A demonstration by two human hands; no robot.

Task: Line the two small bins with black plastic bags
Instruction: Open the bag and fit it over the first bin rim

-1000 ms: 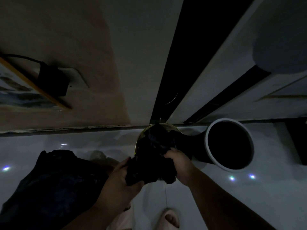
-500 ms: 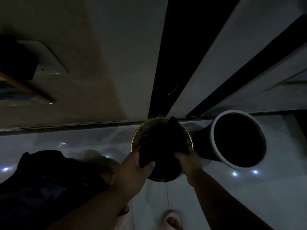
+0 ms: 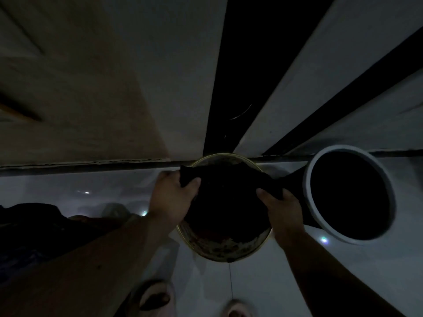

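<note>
Both hands are clamped on the black plastic bag point(image 3: 225, 202), left hand point(image 3: 174, 197) and right hand point(image 3: 282, 210) spreading it over the gold-rimmed bin point(image 3: 225, 252) on the floor; its rim isn't wrapped yet. Whether the white-rimmed bin point(image 3: 349, 195) beside it is lined, I cannot tell.

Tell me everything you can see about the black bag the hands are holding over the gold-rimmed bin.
The black plastic bag looks thin, crumpled and matte, details lost in dim light. It is spread across the mouth of the gold-rimmed bin, sagging into it, with the bin's near inner wall uncovered. The left hand pinches its left edge, the right hand its right edge, pulling it apart. It stands beside the white-rimmed bin.
</note>
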